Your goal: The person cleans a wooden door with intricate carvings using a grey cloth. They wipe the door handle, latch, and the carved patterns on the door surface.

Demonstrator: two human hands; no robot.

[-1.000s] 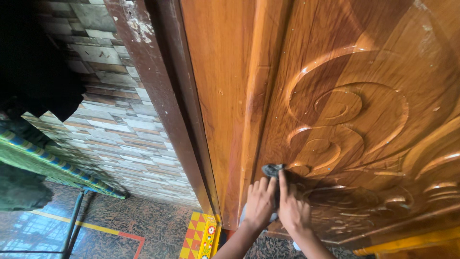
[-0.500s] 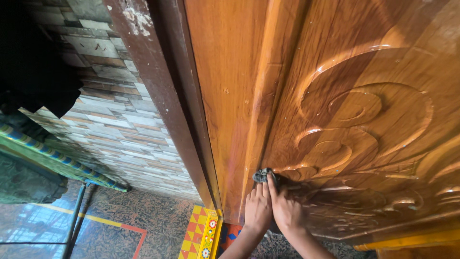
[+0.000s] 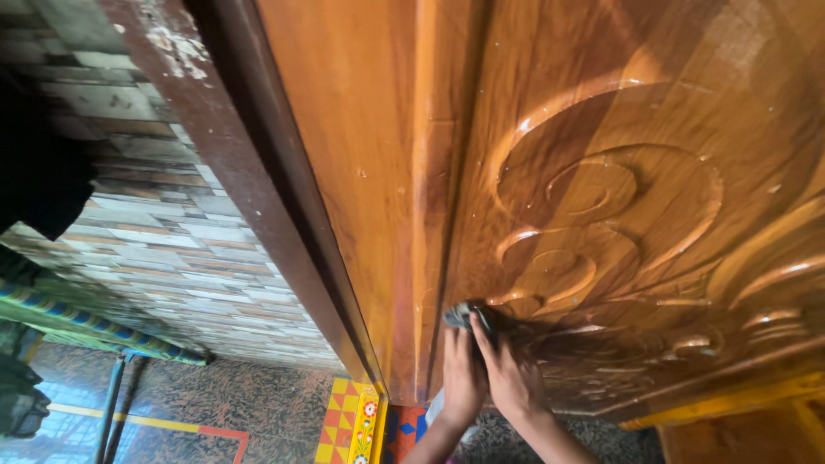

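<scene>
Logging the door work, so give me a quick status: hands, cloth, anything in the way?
Left hand and right hand side by side, both pressing a dark cloth on the carved wooden door. Nothing blocking.

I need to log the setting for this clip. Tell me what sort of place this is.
Probably the entrance of a house. A carved, varnished wooden door hangs in a dark door frame beside a stone-tiled wall, with a patterned floor below.

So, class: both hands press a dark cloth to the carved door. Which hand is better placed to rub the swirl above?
Probably the right hand: its fingers pin the dark cloth, and it lies nearer the carved swirl than the left hand.
</scene>
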